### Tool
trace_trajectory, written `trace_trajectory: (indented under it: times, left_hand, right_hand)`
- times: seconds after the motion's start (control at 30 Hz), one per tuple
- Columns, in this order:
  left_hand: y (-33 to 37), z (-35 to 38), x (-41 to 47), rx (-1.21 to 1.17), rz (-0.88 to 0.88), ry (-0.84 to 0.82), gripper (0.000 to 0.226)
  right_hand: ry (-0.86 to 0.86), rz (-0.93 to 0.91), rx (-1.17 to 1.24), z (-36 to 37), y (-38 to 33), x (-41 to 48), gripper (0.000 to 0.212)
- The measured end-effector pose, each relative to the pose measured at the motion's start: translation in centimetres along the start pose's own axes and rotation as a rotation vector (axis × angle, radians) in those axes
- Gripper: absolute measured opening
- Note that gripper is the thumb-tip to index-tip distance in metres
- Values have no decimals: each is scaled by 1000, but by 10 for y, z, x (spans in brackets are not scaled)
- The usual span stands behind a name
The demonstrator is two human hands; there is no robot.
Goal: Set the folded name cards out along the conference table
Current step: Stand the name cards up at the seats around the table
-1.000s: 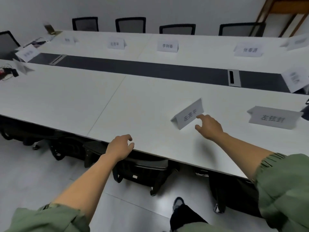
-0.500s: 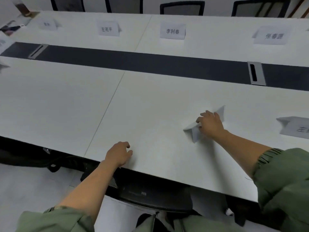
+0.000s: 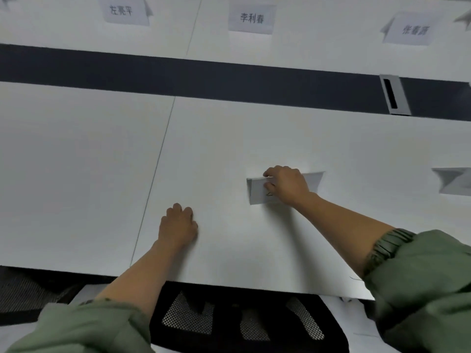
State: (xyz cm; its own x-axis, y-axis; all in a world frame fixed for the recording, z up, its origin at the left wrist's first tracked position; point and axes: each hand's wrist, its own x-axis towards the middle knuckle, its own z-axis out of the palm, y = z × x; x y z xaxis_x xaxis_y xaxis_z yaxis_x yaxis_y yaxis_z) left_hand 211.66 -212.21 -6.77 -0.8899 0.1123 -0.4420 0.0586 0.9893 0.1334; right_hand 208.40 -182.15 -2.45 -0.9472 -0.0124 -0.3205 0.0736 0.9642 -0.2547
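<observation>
Both hands: right hand (image 3: 288,186) pinches a name card (image 3: 258,192), hiding its lettering; left hand (image 3: 178,226) curled, empty.

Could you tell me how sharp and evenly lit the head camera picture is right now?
Head view: soft, even light, no glare; faint shadows under the right hand on the folded white name card; far cards' print slightly blurred; the white conference table edge bends from wide-angle distortion.

The right hand (image 3: 288,186) hides most of the name card's (image 3: 257,192) printed name.
</observation>
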Motion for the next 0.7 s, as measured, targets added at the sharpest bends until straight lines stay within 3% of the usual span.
trace_trajectory:
  times: [0.13,0.23,0.47,0.7]
  left_hand:
    - [-14,8,26,3,66,111,31]
    - [-15,19,40,36,78,112,52]
    - [-16,61,43,-1,55,239,62]
    - [-15,66,44,-38,52,271,64]
  right_hand:
    - [51,-5,33,2,1,3,60]
    - [64,54,-27,3,24,-9,74]
    - [87,130,-123,17,26,2,50]
    - [136,106,-50,18,-10,62,47]
